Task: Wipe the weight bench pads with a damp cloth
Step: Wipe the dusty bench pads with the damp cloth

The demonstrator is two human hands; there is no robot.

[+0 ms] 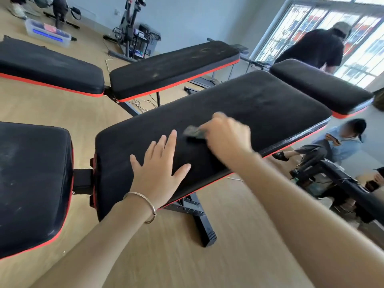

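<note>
Gripping a small grey cloth [194, 132], the right hand [226, 138] presses it against the long black pad [259, 104] about midway along, nearer the front edge. The hand is blurred, which suggests a wiping stroke, and its fingers are curled over the cloth so that only one corner shows. The left hand [160, 169] lies open and flat on the same pad, fingers spread, just beside the cloth, with a bracelet [145, 202] on the wrist.

The far half of the pad looks dull and faintly dusty, and the seat pad [31, 183] to the left has pale smears, so most of the job looks undone.

Several things could go wrong from here:
- The cloth is bunched small, so each stroke cleans only a narrow strip and may leave streaks between passes.
- The patch under the left palm could be missed, or marked again by that hand.
- A loose hold on so little fabric could let it slip out during a stroke.
- Whether the cloth is damp enough cannot be told; if it is dry, it would only push the dust about
</note>
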